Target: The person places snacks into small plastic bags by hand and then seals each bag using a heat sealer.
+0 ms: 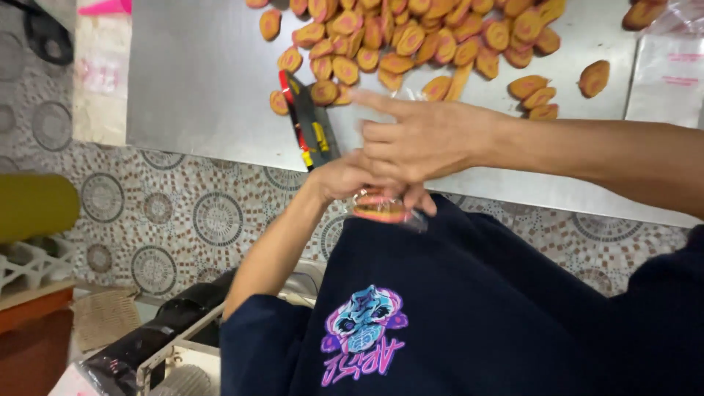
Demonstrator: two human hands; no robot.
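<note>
Both hands meet just above the near edge of the worktop, a flat sheet of brushed grey metal. The left hand comes up from below and closes its grip around a small clear plastic bag that holds a stack of flat cookies, orange-brown with a pink band at the edge. The right hand lies over the left, thumb and lower fingers pinched on the top of the same bag, index finger stretched out straight toward the pile. Judged from this double hold, the bag is kept off the worktop so that its mouth stays gathered between the two grips.

A loose pile of cookies covers the far part of the worktop: oval, matt, baked brown, each with a paler centre. Single pieces lie apart at the right. A black hand tool with red and yellow markings lies flat beside the pile, just behind the hands. A stack of clear bags rests at the right edge. The floor below shows tiles patterned with circles
</note>
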